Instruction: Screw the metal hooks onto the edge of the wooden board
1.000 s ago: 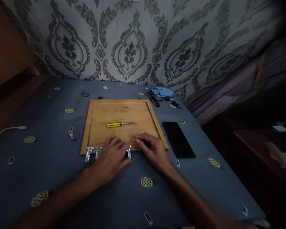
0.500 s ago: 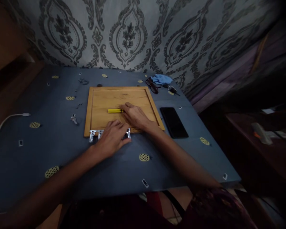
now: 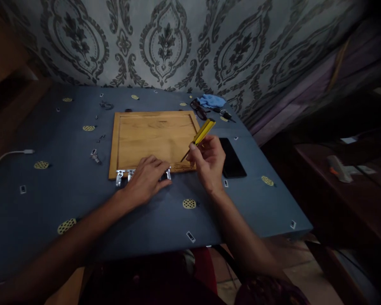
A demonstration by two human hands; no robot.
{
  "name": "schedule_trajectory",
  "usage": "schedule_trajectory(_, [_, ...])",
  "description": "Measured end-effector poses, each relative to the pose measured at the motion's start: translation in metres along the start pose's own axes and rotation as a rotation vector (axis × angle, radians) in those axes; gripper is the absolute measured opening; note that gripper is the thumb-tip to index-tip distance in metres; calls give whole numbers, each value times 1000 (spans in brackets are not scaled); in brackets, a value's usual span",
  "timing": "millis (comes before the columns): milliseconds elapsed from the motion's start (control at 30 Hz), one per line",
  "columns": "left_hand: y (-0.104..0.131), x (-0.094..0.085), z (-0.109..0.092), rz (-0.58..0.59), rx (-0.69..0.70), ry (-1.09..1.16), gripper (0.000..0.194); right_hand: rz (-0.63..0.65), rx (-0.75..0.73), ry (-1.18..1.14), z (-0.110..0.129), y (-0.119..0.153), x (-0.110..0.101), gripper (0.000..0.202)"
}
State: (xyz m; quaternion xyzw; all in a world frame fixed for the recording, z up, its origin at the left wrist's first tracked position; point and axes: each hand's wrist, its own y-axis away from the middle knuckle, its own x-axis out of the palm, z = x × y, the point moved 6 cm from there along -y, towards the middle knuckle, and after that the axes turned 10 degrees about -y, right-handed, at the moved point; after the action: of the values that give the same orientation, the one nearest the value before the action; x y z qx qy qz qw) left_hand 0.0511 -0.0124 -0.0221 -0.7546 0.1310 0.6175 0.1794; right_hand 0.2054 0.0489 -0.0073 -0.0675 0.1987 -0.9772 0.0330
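1. Right hand grasps the yellow screwdriver, its long axis slanting — tip down and leftward, towards the near edge of the board.
2. Left hand lies left of that tip, by the rightmost hinge — whether gripping, I cannot tell.

On the table, a panel is laid, hinges set along its near edge. Left of it, a loose fitting is placed before some screws; right of it, a phone is laid, with glasses and a cloth set farther back.
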Motion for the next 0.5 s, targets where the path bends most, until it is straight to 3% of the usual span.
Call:
schedule_trajectory(200, [-1, 3, 1, -9, -6, 19, 26, -105, -88, -94, 5, 13, -2, 28])
schedule_trajectory(500, [-1, 4, 2, -22, -16, 45, 29, 35, 2, -129, -2, 16, 8, 33])
